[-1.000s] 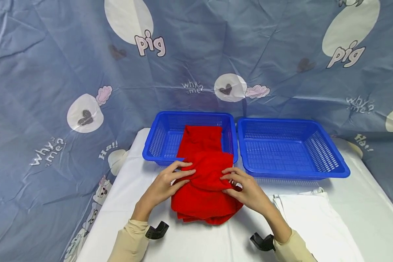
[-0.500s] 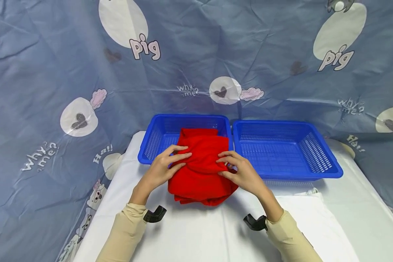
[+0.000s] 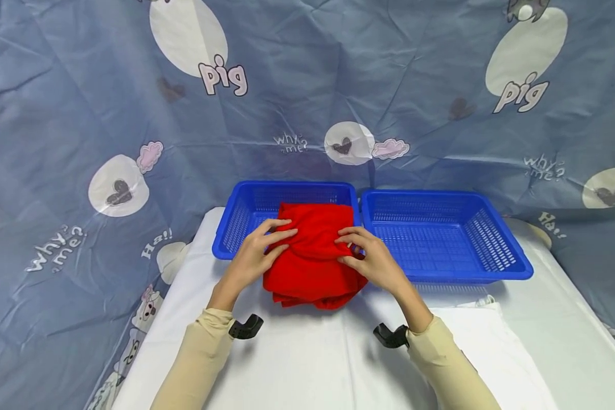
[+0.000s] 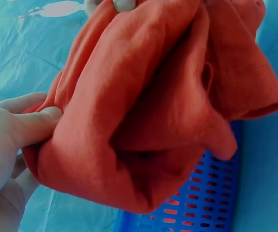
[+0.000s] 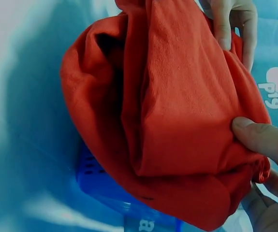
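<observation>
A folded red garment hangs between both hands, over the near rim of the left blue basket. On its left side the left hand pinches the edge; in the left wrist view, the thumb lies over the cloth with fingers behind. Opposite, the right hand grips the other side, its thumb pressing the near face in the right wrist view. Loose folds and a tube-like end of the garment droop in the left wrist view. Most of the basket's inside is hidden behind the garment.
A second blue basket stands to the right with nothing seen in it. White folded cloth lies on the white-covered table at the near right. A blue printed sheet hangs behind.
Both hands have carried the red garment forward and over the left basket. Red fabric seen lying in that basket earlier is now covered from view. The head view has shifted slightly.
</observation>
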Demonstrator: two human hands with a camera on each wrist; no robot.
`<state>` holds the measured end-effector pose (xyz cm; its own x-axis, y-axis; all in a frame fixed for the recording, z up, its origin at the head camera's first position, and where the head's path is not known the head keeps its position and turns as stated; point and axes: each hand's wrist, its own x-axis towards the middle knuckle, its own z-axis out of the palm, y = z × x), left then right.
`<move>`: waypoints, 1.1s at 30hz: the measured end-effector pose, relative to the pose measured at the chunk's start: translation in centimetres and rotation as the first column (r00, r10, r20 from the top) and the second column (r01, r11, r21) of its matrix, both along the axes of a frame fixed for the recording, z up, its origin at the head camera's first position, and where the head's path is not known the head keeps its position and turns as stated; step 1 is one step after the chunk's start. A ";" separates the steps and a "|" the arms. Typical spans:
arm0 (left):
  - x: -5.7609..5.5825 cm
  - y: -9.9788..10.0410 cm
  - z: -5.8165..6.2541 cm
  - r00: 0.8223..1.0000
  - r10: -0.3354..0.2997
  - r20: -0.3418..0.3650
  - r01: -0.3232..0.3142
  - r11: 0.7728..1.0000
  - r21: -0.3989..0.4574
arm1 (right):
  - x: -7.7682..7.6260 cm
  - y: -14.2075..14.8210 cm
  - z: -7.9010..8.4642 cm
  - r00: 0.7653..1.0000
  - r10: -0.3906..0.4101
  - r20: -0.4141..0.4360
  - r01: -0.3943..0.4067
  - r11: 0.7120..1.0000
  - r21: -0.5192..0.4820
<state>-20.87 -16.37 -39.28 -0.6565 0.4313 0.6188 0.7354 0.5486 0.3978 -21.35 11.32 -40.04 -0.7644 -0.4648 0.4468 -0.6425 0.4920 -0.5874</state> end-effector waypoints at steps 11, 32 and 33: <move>-2.6 -0.1 0.8 0.998 0.062 -0.011 -0.062 0.998 -0.027 | -2.8 -0.8 0.7 1.000 -0.023 -0.005 0.023 0.999 0.043; -6.5 -0.7 0.2 0.995 0.082 0.053 -0.078 0.994 -0.077 | -6.3 -1.8 1.0 0.998 -0.056 0.017 0.053 0.992 0.113; -6.7 -0.8 0.3 0.995 0.084 0.052 -0.080 0.994 -0.074 | -6.6 -2.0 1.1 0.999 -0.054 0.009 0.052 0.992 0.115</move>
<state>-27.54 -17.16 -38.96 -0.7235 0.4164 0.5506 0.6650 0.6346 0.3938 -27.98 9.34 -38.96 -0.7943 -0.4710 0.3837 -0.6070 0.5896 -0.5328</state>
